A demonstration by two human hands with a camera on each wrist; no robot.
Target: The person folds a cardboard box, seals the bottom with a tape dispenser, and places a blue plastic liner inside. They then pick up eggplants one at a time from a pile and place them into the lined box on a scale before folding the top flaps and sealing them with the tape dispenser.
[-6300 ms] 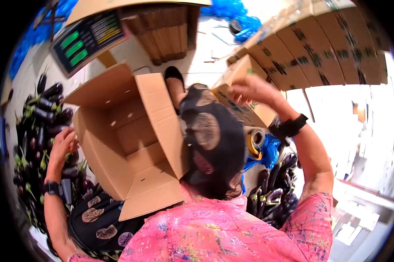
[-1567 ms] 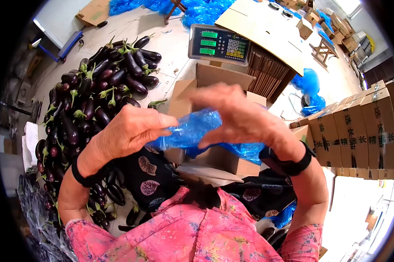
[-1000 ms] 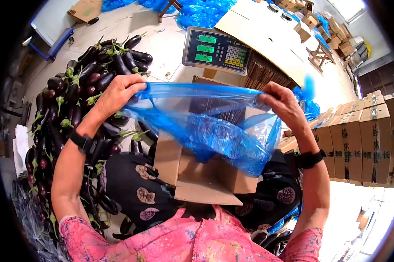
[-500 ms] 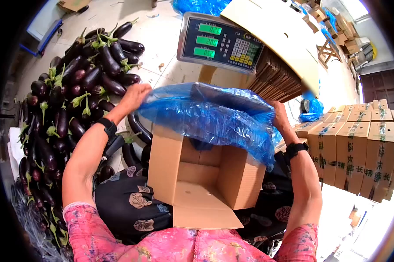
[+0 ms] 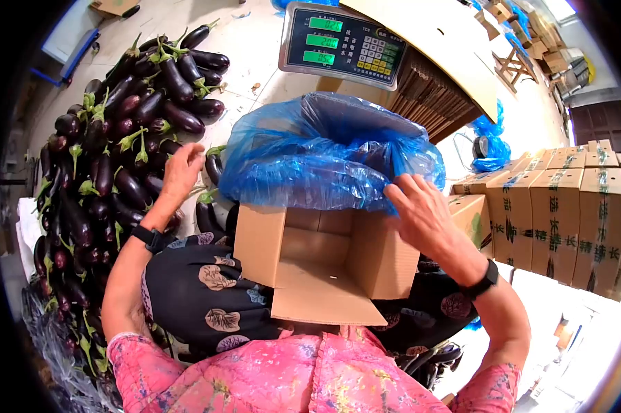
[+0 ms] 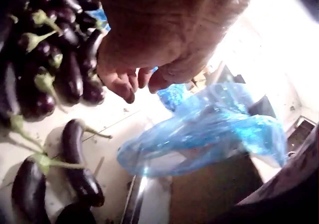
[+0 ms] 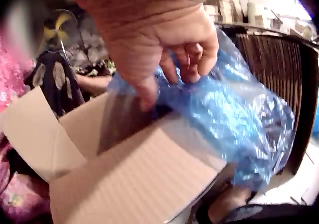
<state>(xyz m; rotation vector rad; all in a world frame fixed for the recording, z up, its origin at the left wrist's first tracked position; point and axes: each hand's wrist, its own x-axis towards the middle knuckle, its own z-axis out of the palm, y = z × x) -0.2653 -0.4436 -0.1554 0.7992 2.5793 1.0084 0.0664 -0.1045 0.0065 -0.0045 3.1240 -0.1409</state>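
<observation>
A cardboard box (image 5: 324,279) stands upright between the person's knees, its top flaps spread. Over its far flap and rim is stretched a blue plastic bag (image 5: 303,186), gathered along the near side and draping outward. The right hand (image 5: 424,213) is at the bag's right part, its curled fingers and thumb on the plastic above the box's right flap, as the right wrist view shows close up. Beside the bag's left end, the left hand (image 5: 182,175) is lifted off the plastic, fingers loosely bent with nothing in them; in the left wrist view, it hangs apart from the bag.
A large pile of eggplants (image 5: 111,158) covers the floor on the left. Beyond the box are a scale display (image 5: 343,45) and a stack of flat cardboard (image 5: 434,89). Packed, printed boxes (image 5: 551,213) line the right side. Some eggplants (image 5: 434,361) lie at the lower right.
A blue bag was brought in, opened wide between both hands and pulled over the box's far flap. The left hand has let go and moved left; the right hand has moved inward along the bag.
</observation>
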